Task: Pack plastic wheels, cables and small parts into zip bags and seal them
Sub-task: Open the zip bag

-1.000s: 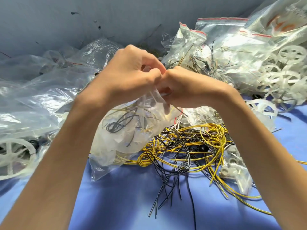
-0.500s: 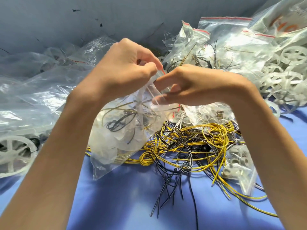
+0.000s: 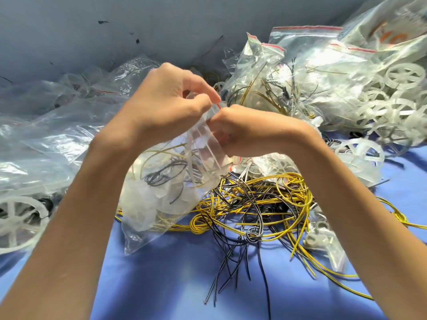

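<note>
Both the left hand (image 3: 166, 105) and right hand (image 3: 251, 132) pinched the zip bag (image 3: 157, 197) hanging below their curled fingers (image 3: 199, 100), likely to press its seal closed.

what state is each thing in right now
clear plastic zip bag of wheels and cables, filled, held by its mouth, seal hidden
left hand, pinching the bag's mouth
right hand, pinching the bag's mouth
loose yellow and black cables, tangled, unpacked on blue cloth
red-striped clear zip bags behind, filled, piled

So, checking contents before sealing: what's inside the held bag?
Zip bag shows a coiled dark cable, yellow wires, whitish plastic pieces; crumpled film hides the rest.
</note>
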